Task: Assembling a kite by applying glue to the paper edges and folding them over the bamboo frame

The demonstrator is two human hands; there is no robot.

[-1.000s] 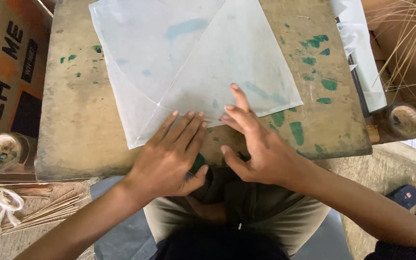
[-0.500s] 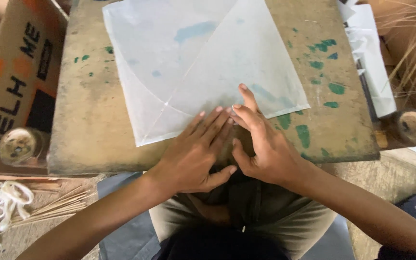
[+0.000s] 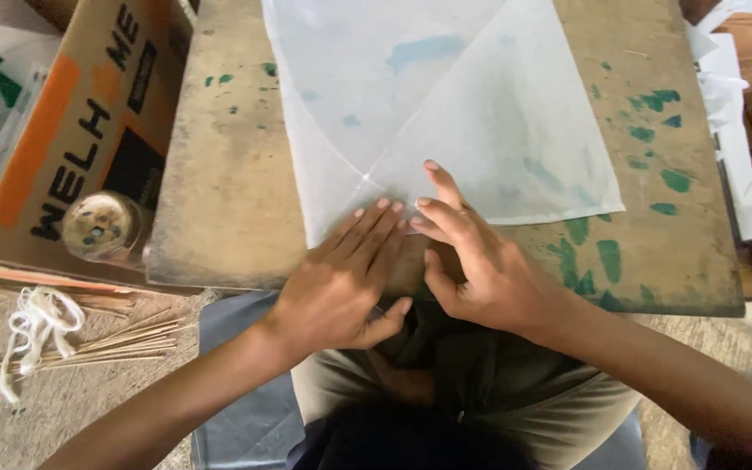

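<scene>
Translucent paper sheet (image 3: 446,113) lying beyond both flat, open hands, left hand (image 3: 341,278) and right hand (image 3: 472,261), fingertips pressing its near corner.

Left grip (image 3: 341,278): flat, palm down, fingertips on the near edge of the translucent paper sheet (image 3: 446,113).
Right grip (image 3: 472,261): beside the left, fingers spread on the same edge.
Counter (image 3: 219,174): worn wood, green paint smears.
Left of counter: cardboard box (image 3: 63,148), round spool (image 3: 102,226).
Floor: thin sticks (image 3: 106,344), white string (image 3: 36,322).
</scene>
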